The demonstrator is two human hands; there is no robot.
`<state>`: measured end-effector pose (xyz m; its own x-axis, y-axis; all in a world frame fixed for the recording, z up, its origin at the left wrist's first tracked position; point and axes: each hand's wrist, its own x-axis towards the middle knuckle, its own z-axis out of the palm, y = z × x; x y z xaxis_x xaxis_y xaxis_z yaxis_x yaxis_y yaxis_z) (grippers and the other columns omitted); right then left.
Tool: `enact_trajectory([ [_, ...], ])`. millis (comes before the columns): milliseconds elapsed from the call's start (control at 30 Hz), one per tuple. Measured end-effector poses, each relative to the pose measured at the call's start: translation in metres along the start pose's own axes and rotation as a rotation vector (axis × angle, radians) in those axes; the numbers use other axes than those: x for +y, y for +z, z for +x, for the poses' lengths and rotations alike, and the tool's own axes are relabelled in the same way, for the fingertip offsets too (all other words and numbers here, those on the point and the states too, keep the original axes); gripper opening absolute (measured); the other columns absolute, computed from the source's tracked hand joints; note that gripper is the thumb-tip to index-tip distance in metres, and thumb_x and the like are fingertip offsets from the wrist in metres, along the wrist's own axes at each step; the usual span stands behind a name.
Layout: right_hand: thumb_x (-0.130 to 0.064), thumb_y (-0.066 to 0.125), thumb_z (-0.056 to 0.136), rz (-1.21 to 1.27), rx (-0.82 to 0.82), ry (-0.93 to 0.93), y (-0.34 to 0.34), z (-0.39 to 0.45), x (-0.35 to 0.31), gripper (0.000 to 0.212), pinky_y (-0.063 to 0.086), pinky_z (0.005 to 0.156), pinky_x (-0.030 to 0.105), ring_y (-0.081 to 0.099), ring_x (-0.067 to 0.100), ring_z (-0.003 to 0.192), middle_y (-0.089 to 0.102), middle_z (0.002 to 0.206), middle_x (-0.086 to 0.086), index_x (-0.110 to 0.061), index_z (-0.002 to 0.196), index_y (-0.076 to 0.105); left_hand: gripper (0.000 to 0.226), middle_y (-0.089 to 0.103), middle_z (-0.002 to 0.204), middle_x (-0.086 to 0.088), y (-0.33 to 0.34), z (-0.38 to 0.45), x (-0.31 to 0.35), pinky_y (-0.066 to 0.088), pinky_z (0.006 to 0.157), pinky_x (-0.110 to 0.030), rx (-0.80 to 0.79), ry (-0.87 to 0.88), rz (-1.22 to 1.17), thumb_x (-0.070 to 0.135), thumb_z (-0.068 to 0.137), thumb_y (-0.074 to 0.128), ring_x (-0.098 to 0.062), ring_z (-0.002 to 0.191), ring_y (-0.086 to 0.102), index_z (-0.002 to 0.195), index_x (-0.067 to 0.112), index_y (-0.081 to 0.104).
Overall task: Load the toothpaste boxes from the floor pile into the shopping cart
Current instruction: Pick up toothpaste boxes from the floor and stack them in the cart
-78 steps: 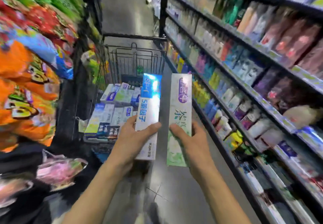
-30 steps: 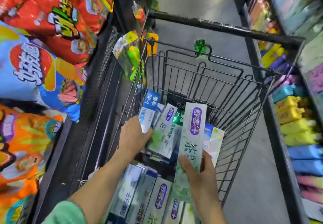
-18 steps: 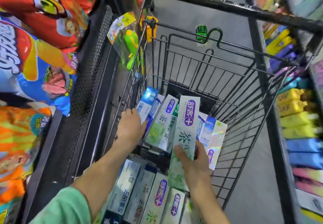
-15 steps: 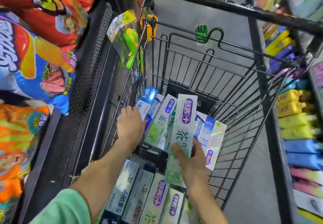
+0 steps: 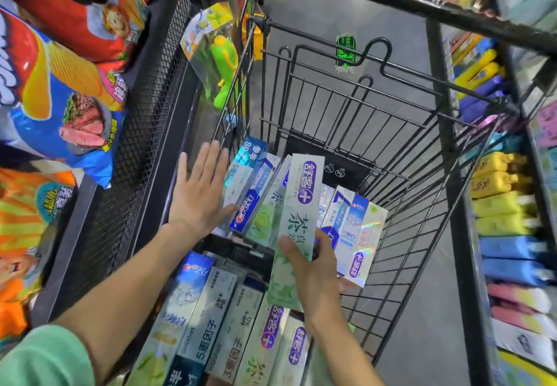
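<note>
My left hand (image 5: 200,192) is now hanging open, fingers straight and spread, w/ nothing in it. A sec ago it was curled on the blue-topped box (image 5: 244,171); that one is now leaning on the cart's left wall beside the other boxes, so I'm judging it delivered. The thumb side is maybe brushing the box's edge, can't tell for sure.

My right hand (image 5: 313,268) is still pinching the green tea box (image 5: 297,223) at its lower half, thumb across the face, fingers behind. It's lying slanted over the leaning boxes (looks like it's touching them, not yet let go). So one box is in, one pending; next I'd release this one.

Outward: the shopping cart (image 5: 355,108) basket is holding a leaning fan of boxes (image 5: 352,229) at its near end, blue, green & holographic ones, w/ bare wire floor beyond. Nearer to me, a flat row of boxes (image 5: 229,319) is lying side by side; whether it's on a cart tier or a stack I can't tell. Floor pile isn't in view. Snack bags (image 5: 60,90) are hanging on the left, bottles (image 5: 500,192) shelved on the right.
</note>
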<state>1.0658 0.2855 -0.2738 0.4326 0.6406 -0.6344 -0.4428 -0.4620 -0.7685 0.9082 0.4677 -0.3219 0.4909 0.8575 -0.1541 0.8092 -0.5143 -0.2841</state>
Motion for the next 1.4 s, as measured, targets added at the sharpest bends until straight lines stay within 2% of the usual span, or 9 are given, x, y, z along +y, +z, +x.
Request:
enact_trajectory([
  [133, -0.023, 0.079, 0.086, -0.021, 0.009, 0.002, 0.006, 0.007, 0.006, 0.037, 0.058, 0.069, 0.022, 0.073, 0.013, 0.088, 0.074, 0.102, -0.003, -0.029, 0.115, 0.058, 0.129, 0.001, 0.167, -0.020, 0.007, 0.004, -0.005, 0.005, 0.125, -0.050, 0.054, -0.075, -0.200, 0.061, 0.075, 0.077, -0.029, 0.156, 0.002, 0.159, -0.001, 0.001],
  [367, -0.019, 0.074, 0.091, -0.044, -0.017, 0.025, 0.026, 0.031, 0.013, 0.036, 0.049, 0.057, 0.007, 0.067, -0.011, 0.073, 0.069, 0.106, -0.007, -0.026, 0.120, 0.053, 0.122, -0.001, 0.168, -0.018, 0.008, 0.004, -0.009, 0.001, 0.126, -0.042, 0.039, -0.010, -0.426, 0.053, 0.080, 0.075, -0.027, 0.157, 0.002, 0.159, -0.001, -0.001],
  [433, -0.020, 0.074, 0.091, -0.061, -0.006, 0.020, 0.033, 0.043, 0.015, 0.038, 0.049, 0.058, 0.008, 0.068, -0.006, 0.075, 0.071, 0.105, -0.006, -0.023, 0.123, 0.055, 0.113, 0.000, 0.169, -0.017, 0.010, 0.003, -0.010, 0.001, 0.126, -0.039, 0.073, -0.007, -0.498, 0.056, 0.086, 0.066, -0.026, 0.157, 0.002, 0.159, -0.001, 0.001],
  [600, -0.024, 0.076, 0.091, -0.093, 0.013, -0.023, 0.054, 0.081, 0.027, 0.046, 0.059, 0.079, 0.023, 0.073, 0.007, 0.092, 0.074, 0.112, -0.002, -0.021, 0.128, 0.050, 0.097, -0.002, 0.170, -0.011, 0.014, -0.001, -0.010, 0.008, 0.127, -0.040, 0.147, 0.002, -0.674, 0.060, 0.094, 0.044, -0.018, 0.157, 0.000, 0.161, 0.004, 0.001],
  [767, -0.035, 0.072, 0.093, -0.218, 0.070, -0.025, 0.081, 0.118, 0.036, 0.065, 0.052, 0.098, 0.038, 0.066, 0.017, 0.104, 0.064, 0.113, -0.008, -0.016, 0.144, 0.037, 0.093, -0.003, 0.171, -0.006, 0.017, 0.000, -0.011, 0.017, 0.126, -0.044, 0.162, 0.005, -0.766, 0.050, 0.096, 0.052, -0.013, 0.156, 0.000, 0.162, 0.007, 0.002],
  [900, -0.046, 0.058, 0.099, -0.454, 0.052, -0.044, 0.094, 0.127, 0.040, 0.063, 0.040, 0.111, 0.037, 0.050, 0.026, 0.128, 0.050, 0.141, 0.008, -0.015, 0.151, 0.038, 0.093, -0.001, 0.170, -0.006, 0.018, 0.000, -0.011, 0.019, 0.125, -0.037, 0.196, 0.012, -0.780, 0.046, 0.097, 0.057, -0.009, 0.155, 0.000, 0.161, 0.006, 0.004],
  [1067, -0.053, 0.040, 0.102, -0.762, 0.080, -0.054, 0.099, 0.132, 0.038, 0.058, 0.039, 0.100, 0.037, 0.049, 0.032, 0.121, 0.047, 0.131, 0.014, -0.012, 0.140, 0.052, 0.093, 0.000, 0.171, -0.004, 0.021, 0.001, -0.011, 0.020, 0.125, -0.033, 0.212, 0.014, -0.804, 0.055, 0.094, 0.048, -0.003, 0.153, -0.002, 0.162, 0.008, 0.004],
  [1233, -0.076, 0.025, 0.086, -0.919, 0.060, -0.122, 0.090, 0.143, 0.044, 0.072, 0.054, 0.084, 0.047, 0.063, 0.038, 0.092, 0.064, 0.094, 0.014, -0.017, 0.101, 0.065, 0.094, -0.003, 0.171, -0.002, 0.022, 0.001, -0.011, 0.030, 0.121, -0.042, 0.205, 0.018, -0.817, 0.056, 0.094, 0.047, -0.010, 0.156, 0.005, 0.162, 0.010, 0.000],
  [1400, -0.054, 0.043, 0.100, -0.837, 0.032, -0.124, 0.093, 0.137, 0.037, 0.051, 0.054, 0.085, 0.042, 0.064, 0.034, 0.096, 0.069, 0.101, 0.014, -0.013, 0.118, 0.066, 0.094, -0.008, 0.170, 0.002, 0.022, 0.000, -0.011, 0.045, 0.109, -0.047, 0.203, 0.024, -0.817, 0.051, 0.096, 0.053, -0.018, 0.154, 0.019, 0.162, 0.012, -0.003],
])
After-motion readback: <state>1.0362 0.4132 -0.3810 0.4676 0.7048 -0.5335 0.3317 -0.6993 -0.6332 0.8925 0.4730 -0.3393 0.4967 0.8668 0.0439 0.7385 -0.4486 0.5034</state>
